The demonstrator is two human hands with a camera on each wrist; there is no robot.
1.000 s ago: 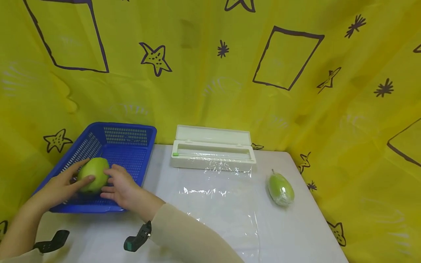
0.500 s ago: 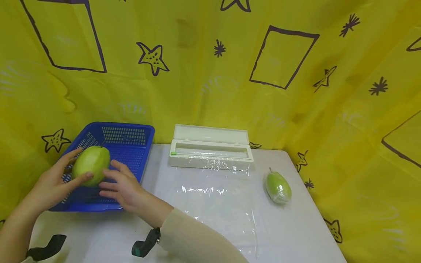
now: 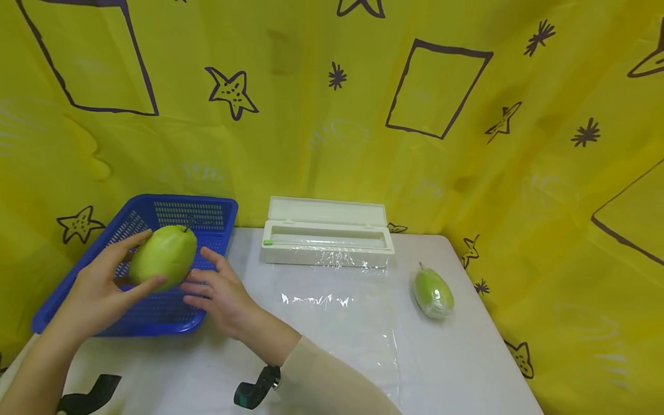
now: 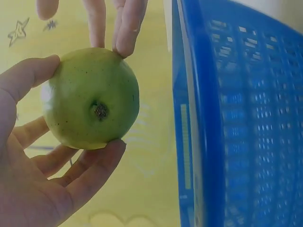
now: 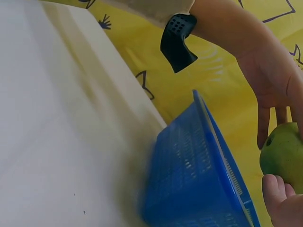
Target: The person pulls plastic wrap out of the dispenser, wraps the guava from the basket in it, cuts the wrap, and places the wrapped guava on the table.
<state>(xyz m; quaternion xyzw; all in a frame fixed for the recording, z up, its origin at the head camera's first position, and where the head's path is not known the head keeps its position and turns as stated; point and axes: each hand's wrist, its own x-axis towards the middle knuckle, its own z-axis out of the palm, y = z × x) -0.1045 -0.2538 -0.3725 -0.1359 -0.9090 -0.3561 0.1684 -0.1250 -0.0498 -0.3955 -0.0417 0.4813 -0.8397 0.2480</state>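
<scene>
A green pear with a dark stem is held over the blue basket in the head view. My left hand grips it from the left, thumb on the near side. My right hand touches its right side with nearly straight fingertips. In the left wrist view the pear's blossom end faces the camera, with the left thumb and fingers curled round the fruit. Only part of the pear shows in the right wrist view, between the two hands.
A white cling film box stands open at the table's back, with clear film drawn out across the table toward me. A pear wrapped in film lies at the right. The yellow curtain closes off the back.
My left hand has lifted the pear from inside the basket, up and to the right. My right hand has moved right alongside it.
</scene>
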